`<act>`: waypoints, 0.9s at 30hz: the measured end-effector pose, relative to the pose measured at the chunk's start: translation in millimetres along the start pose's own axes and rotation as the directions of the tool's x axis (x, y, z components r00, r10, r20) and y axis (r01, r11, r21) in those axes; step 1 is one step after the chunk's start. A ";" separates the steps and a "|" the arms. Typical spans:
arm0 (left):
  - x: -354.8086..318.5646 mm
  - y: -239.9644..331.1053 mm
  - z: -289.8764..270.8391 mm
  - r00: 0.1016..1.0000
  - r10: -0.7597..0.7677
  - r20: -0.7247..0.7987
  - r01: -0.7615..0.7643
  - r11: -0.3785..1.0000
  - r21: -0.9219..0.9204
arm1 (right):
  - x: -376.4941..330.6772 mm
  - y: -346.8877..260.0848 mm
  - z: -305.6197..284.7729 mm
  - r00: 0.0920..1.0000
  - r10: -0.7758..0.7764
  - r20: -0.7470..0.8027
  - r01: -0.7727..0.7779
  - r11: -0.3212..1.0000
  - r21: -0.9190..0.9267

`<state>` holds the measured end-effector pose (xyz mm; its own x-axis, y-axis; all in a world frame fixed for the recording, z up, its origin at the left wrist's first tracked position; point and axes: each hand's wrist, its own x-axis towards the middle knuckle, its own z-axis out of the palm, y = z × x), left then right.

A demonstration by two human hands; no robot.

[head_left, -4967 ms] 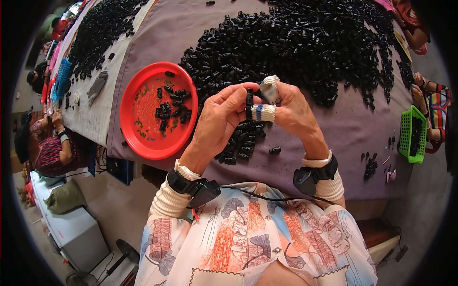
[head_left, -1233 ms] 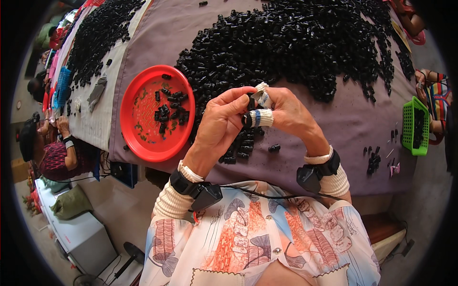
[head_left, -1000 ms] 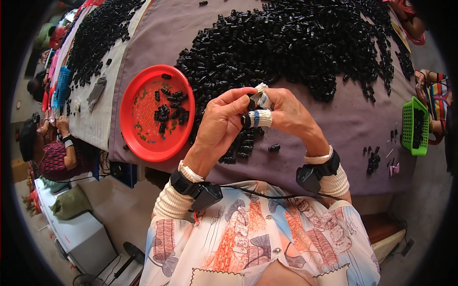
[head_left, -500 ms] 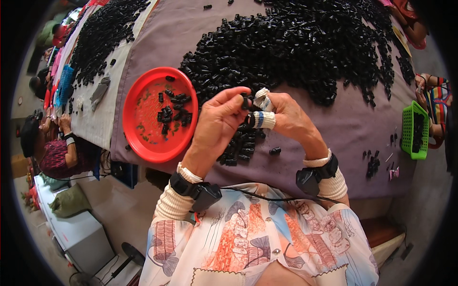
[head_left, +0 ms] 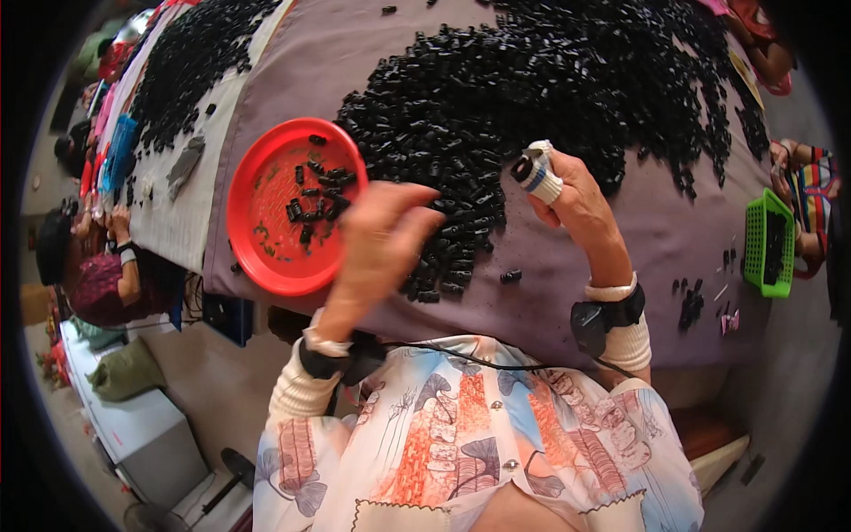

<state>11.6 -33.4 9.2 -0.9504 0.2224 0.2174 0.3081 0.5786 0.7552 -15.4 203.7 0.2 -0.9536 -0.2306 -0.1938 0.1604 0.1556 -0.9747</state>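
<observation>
Over the right rim of the red basin, my left hand is smeared by motion. Its thumb and forefinger stretch apart, and nothing shows between them. My right hand is raised over the cloth by the pile, its thumb and finger wrapped in white knitted covers with a blue stripe. Pinched at those covers is a small black plastic piece. Several similar black cylindrical pieces lie in the basin with yellowish and green specks. A large pile of black pieces spreads ahead of my hands.
A mauve cloth covers the table. One loose black piece lies near its front. At the right are a green basket and a person's arm. Another person sits at the left table, beside a second black heap.
My hands have parted. The left has moved left toward the basin, off the black piece. The right has drawn away to the right with a black piece in its fingers.
</observation>
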 end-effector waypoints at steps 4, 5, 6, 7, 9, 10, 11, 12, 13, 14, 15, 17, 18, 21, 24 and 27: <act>-14.3 19.3 70.8 0.905 0.243 0.350 -0.301 0.946 0.122 | -8.9 -10.8 6.9 1.000 -0.026 -0.014 0.025 0.998 -0.064; -20.9 15.4 85.3 0.880 0.278 0.386 -0.373 0.906 0.199 | -10.4 -10.6 6.9 0.999 -0.020 -0.029 0.019 0.999 -0.044; -25.3 12.1 91.4 0.865 0.302 0.402 -0.411 0.885 0.220 | -10.9 -7.7 6.1 1.000 -0.010 -0.028 0.010 1.000 -0.026; -28.8 7.7 95.2 0.848 0.325 0.419 -0.448 0.861 0.240 | -9.1 -6.5 7.7 1.000 -0.013 -0.019 0.013 1.000 -0.024; -28.1 5.7 95.9 0.845 0.332 0.420 -0.449 0.866 0.219 | -10.6 -5.0 5.0 0.999 0.043 -0.024 -0.043 0.999 0.008; -27.6 5.0 95.5 0.843 0.336 0.419 -0.448 0.871 0.203 | -10.2 -2.4 5.2 0.999 0.044 -0.031 -0.044 0.999 0.008; -27.7 5.6 95.9 0.839 0.343 0.422 -0.454 0.869 0.197 | -8.2 1.8 6.1 0.999 0.035 -0.011 -0.035 0.999 0.009; -29.1 6.6 96.1 0.835 0.356 0.419 -0.469 0.859 0.205 | -6.3 5.4 6.9 1.000 0.026 0.008 -0.026 1.000 0.010; -29.2 7.1 96.2 0.831 0.370 0.416 -0.485 0.848 0.213 | -4.9 7.6 7.6 1.000 0.027 -0.002 -0.027 1.000 0.009; -27.8 7.3 96.0 0.827 0.376 0.418 -0.490 0.846 0.209 | -3.2 9.2 8.4 0.999 0.029 0.016 -0.029 1.000 0.004; -26.1 7.8 95.2 0.837 0.362 0.411 -0.465 0.866 0.183 | -2.0 10.6 8.0 0.999 0.031 0.035 -0.031 1.000 -0.002; -15.4 8.3 86.8 0.896 0.279 0.346 -0.326 0.942 0.084 | -1.3 9.2 4.9 0.999 0.028 0.031 -0.027 0.999 -0.040; -2.3 11.6 70.6 0.919 0.141 0.369 -0.111 0.989 -0.102 | -1.9 3.0 5.1 1.000 0.026 0.018 -0.025 0.999 -0.020; 24.2 13.7 36.4 0.910 -0.141 0.389 0.323 0.830 -0.454 | -3.3 -9.9 5.1 0.999 0.034 -0.016 -0.034 0.999 0.017; 35.6 5.6 25.1 0.931 -0.133 0.341 0.333 0.694 -0.638 | 1.3 -13.5 10.8 1.000 0.020 0.009 -0.020 0.997 0.079; 39.5 12.4 19.5 0.921 -0.186 0.343 0.382 0.612 -0.692 | 5.0 -18.5 15.4 0.998 -0.001 0.057 -0.007 0.989 0.148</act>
<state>-21.3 -2.1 15.1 -0.9178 0.3666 -0.1523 -0.2031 -0.1040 0.9736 -19.2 184.9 15.5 -0.9376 -0.2855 -0.1985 0.2031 0.0137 -0.9791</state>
